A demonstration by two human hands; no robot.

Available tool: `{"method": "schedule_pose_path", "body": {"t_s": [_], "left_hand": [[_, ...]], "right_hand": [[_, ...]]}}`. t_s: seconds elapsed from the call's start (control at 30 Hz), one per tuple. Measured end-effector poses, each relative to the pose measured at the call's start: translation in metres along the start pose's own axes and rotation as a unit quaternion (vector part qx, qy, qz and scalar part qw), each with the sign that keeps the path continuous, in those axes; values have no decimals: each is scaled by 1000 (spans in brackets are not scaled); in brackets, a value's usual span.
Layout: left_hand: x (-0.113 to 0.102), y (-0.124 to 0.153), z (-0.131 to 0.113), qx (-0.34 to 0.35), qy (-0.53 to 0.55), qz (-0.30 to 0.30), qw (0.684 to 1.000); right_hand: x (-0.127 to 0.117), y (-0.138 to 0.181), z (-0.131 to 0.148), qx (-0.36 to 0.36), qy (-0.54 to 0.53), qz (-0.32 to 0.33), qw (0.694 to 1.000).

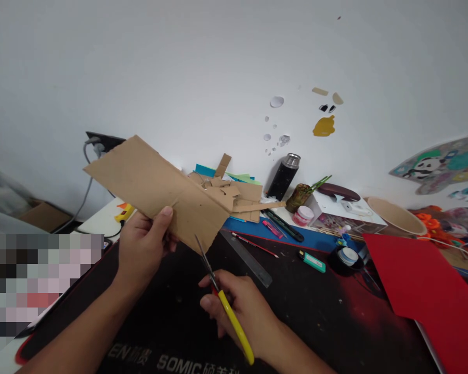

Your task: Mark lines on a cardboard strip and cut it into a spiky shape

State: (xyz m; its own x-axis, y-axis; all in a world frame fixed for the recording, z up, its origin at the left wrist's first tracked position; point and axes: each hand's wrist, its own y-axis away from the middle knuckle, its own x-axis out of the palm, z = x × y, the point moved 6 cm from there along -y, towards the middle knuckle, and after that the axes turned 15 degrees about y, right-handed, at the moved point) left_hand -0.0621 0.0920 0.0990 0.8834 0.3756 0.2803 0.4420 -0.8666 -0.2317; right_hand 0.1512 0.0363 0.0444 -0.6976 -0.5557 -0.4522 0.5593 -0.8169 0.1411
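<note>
A flat piece of brown cardboard (140, 174) is raised above the dark desk mat, gripped near its lower edge by my left hand (142, 241), thumb on the near face. My right hand (237, 301) holds scissors (228, 314) with yellow handles and dark metal blades. The blade tips point up and left, at the cardboard's lower right corner. One blade shows in front of the cardboard; whether the other is behind it I cannot tell. Some right-hand fingers are hidden behind the handle.
Cardboard scraps (222, 192) pile against the wall. Right of them stand a black thermos (284, 176) and a pink-lidded jar (303, 215). A clear ruler (249, 259), a pencil (255, 245) and a teal eraser (312, 262) lie on the mat. Red sheets (425, 280) cover the right side.
</note>
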Motion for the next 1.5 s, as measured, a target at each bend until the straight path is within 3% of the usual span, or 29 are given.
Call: {"method": "schedule_pose_path", "body": {"t_s": [0.73,1.2,1.5], "left_hand": [[-2,0,11,-32,15,-14,999],[1,1,12,-37,4,-17,999],[1,1,13,-41,4,-14,999]], "right_hand": [[-3,1,3,-17,46,-29,998],[-5,2,4,11,100,-63,993],[-6,1,2,-7,132,-103,986]]}}
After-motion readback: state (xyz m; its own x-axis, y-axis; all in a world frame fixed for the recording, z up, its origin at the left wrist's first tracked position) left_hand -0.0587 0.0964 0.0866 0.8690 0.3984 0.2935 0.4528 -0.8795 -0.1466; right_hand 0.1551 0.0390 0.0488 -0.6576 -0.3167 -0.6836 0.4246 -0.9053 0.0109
